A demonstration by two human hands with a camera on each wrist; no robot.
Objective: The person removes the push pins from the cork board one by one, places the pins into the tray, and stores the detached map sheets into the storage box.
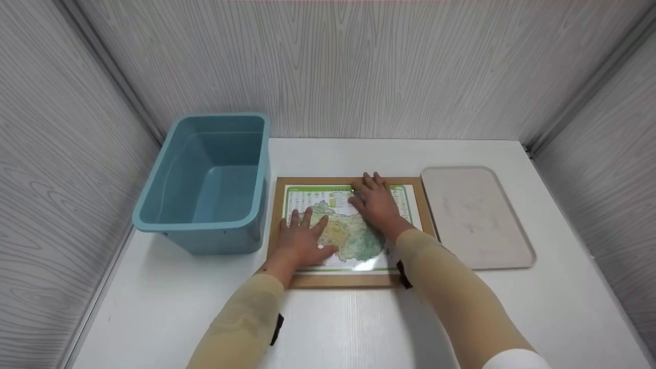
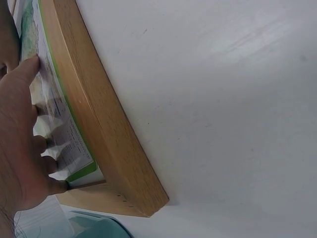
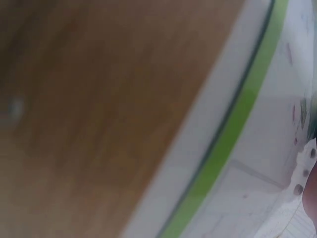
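Note:
A map puzzle in a wooden frame (image 1: 274, 215) lies flat on the white table. Its printed map (image 1: 353, 241) is green and yellow with a green border. My left hand (image 1: 302, 238) rests flat on the map's left part, fingers straight and spread. In the left wrist view the left hand (image 2: 20, 144) presses the map sheet beside the wooden frame (image 2: 104, 139). My right hand (image 1: 376, 202) lies flat on the upper middle of the map, fingers extended. The right wrist view shows only the blurred wooden frame (image 3: 99, 114) and the map's green border (image 3: 233, 129).
An empty blue plastic bin (image 1: 210, 179) stands just left of the frame. A flat beige tray (image 1: 474, 215) lies just right of it. Grey wood-grain walls enclose the table on three sides.

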